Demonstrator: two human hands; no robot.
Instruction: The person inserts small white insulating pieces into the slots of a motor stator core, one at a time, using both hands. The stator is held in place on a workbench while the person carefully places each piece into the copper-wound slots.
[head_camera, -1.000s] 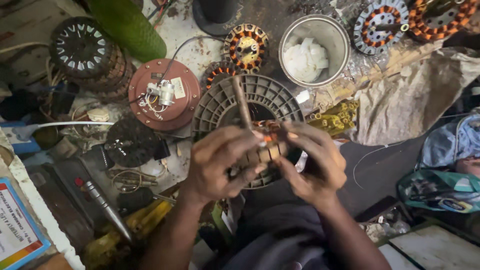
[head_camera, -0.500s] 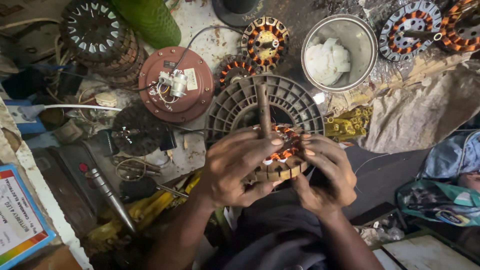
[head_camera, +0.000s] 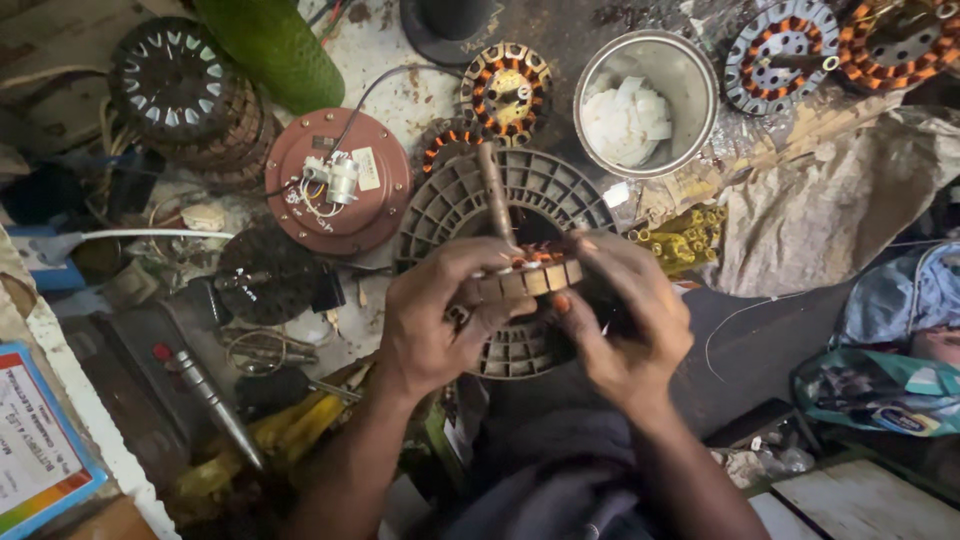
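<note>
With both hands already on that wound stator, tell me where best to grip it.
By its outer rim, from opposite sides: the stator is a flat ring, shaft pointing away. The left hand and right hand pinch the laminated edge, clear of the copper windings.

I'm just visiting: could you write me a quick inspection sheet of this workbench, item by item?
Surface: dirty, stained bench, crowded with parts.
Job's things: wound stator with a shaft pointing away, held over a grey ribbed housing.
Clutter: red-brown motor cover, steel bowl of white scraps, more copper-wound stators, screwdriver, green object.
Hands: left hand and right hand both grip the stator.
Cables: white cable, thin wires on the motor cover.
Surroundings: crumpled cloth, bags at right.
</note>
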